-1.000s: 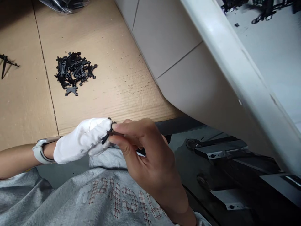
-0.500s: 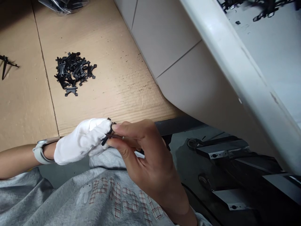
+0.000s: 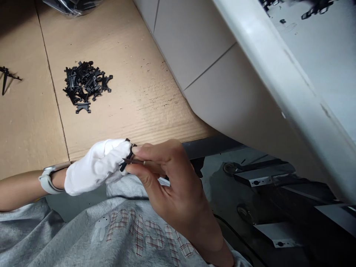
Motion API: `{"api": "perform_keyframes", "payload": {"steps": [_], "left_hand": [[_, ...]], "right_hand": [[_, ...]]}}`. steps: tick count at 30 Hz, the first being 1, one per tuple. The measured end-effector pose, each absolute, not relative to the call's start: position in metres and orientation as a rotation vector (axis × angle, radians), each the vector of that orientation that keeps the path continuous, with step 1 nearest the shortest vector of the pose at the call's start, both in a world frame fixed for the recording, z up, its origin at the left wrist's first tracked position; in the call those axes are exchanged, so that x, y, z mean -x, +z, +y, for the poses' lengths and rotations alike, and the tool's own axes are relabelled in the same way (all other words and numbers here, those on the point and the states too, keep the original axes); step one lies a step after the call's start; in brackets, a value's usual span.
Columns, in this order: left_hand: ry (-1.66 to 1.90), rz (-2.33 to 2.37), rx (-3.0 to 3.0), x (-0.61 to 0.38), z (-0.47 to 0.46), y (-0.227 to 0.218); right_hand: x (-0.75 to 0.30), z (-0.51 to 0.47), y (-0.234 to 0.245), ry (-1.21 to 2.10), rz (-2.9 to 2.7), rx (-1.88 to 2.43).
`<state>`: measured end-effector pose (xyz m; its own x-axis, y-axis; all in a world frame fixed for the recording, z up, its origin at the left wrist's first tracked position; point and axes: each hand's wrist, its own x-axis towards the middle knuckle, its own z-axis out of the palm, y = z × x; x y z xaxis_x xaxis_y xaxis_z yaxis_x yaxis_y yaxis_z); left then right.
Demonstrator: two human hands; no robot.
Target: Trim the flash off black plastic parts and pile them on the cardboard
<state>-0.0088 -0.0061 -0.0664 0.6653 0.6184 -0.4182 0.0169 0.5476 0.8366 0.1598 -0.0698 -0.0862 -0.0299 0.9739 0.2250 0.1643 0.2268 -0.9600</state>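
Note:
My left hand, in a white glove, is closed on a small black plastic part at the table's front edge. My bare right hand meets it from the right, thumb and index finger pinched close against the part. Between those fingers shows a thin pointed blade, its tip lying against the part; its handle is mostly hidden in the palm. Further back on the table is a heap of black plastic parts, with one X-shaped part at its near side.
Black thin-legged pieces lie at the far left of the tabletop. A clear plastic bag sits at the back. To the right rise a pale panel and a light metal edge. Metal brackets are on the floor below.
Both hands keep the same grip on the part and the blade, with hardly any movement. The view has shifted slightly.

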Motion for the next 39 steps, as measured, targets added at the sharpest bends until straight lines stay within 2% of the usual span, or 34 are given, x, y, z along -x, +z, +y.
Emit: {"api": "perform_keyframes", "payload": {"steps": [16, 39], "left_hand": [[0.473, 0.651, -0.940, 0.014, -0.009, -0.078], [0.421, 0.707, -0.885, 0.011, -0.009, -0.073]], "right_hand": [[-0.159, -0.066, -0.089, 0.928, -1.450, 1.155], [-0.159, -0.068, -0.087, 0.934, -1.448, 1.161]]}}
